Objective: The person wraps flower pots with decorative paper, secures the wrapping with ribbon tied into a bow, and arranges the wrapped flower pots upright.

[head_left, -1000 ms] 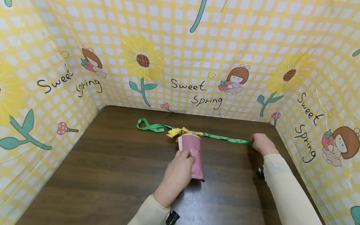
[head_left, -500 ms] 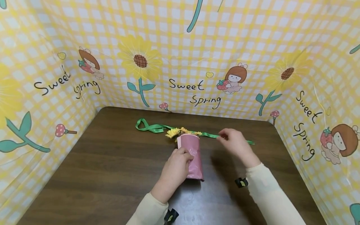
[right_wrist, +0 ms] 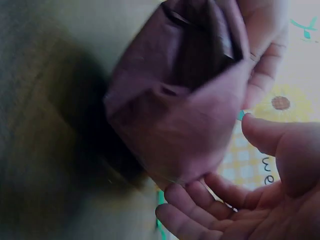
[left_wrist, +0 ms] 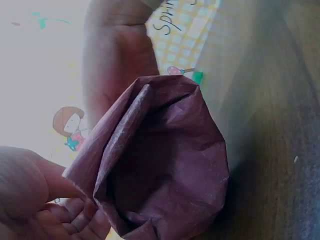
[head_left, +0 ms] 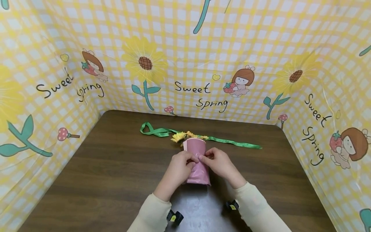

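Note:
A small bouquet wrapped in pink paper (head_left: 200,175) lies at the middle of the table, yellow flowers (head_left: 178,137) showing at its far end. My left hand (head_left: 178,166) grips the wrap from the left, its thumb by the overlapping paper edge in the left wrist view. At the right side, my right hand (head_left: 220,163) touches the wrap with relaxed fingers (right_wrist: 182,200), its thumb near the front seam. The wrap's folded, hollow bottom end (left_wrist: 165,155) faces the wrist cameras. A green ribbon (head_left: 234,142) passes beyond the flowers, partly hidden by them.
The ribbon's looped end (head_left: 149,129) lies at the back left of the dark wooden table (head_left: 101,167). A yellow checked cloth (head_left: 185,58) printed with flowers and lettering stands around the back and both sides.
My right hand has let go of the ribbon's right end, leaving it on the table, and has moved left to the pink wrap. My left hand keeps its grip, fingers slightly shifted.

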